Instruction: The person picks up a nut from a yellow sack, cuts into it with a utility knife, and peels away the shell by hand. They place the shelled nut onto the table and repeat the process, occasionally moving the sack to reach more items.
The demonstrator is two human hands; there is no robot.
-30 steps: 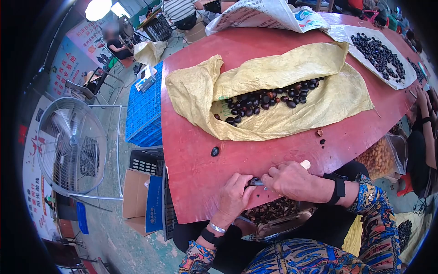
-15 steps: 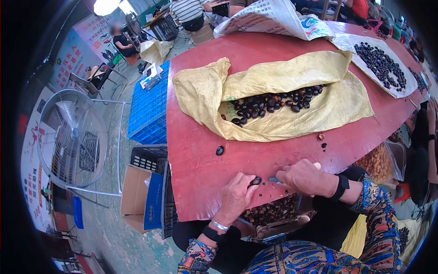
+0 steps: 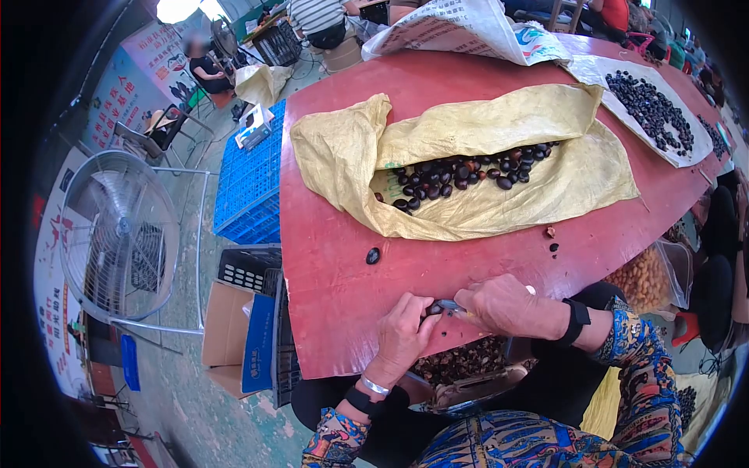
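Note:
Near the table's front edge, my left hand (image 3: pixel 402 331) pinches a dark, shiny nut (image 3: pixel 431 310) between thumb and fingers. My right hand (image 3: pixel 507 306) is closed round a small knife (image 3: pixel 450 305); its blade lies against the nut, and a pale handle end shows past the fist. Beyond both hands, a yellow woven sack (image 3: pixel 515 209) lies folded open, with a heap of dark nuts (image 3: pixel 460 175) inside. One loose nut (image 3: pixel 373 256) rests on the red table (image 3: pixel 335 312), left of my hands. Below the edge, a container holds broken shells (image 3: pixel 460 360).
Blue crates (image 3: pixel 250 183), a cardboard box (image 3: pixel 226 335) and a large floor fan (image 3: pixel 121 234) stand at left. At far right of the table, more nuts (image 3: pixel 651 113) lie on a white sack. A bag of brown kernels (image 3: pixel 640 279) sits at right. Other people sit farther back.
My right hand has moved left, bringing the knife blade onto the nut. My left hand still holds the nut in nearly the same spot. The view has shifted slightly.

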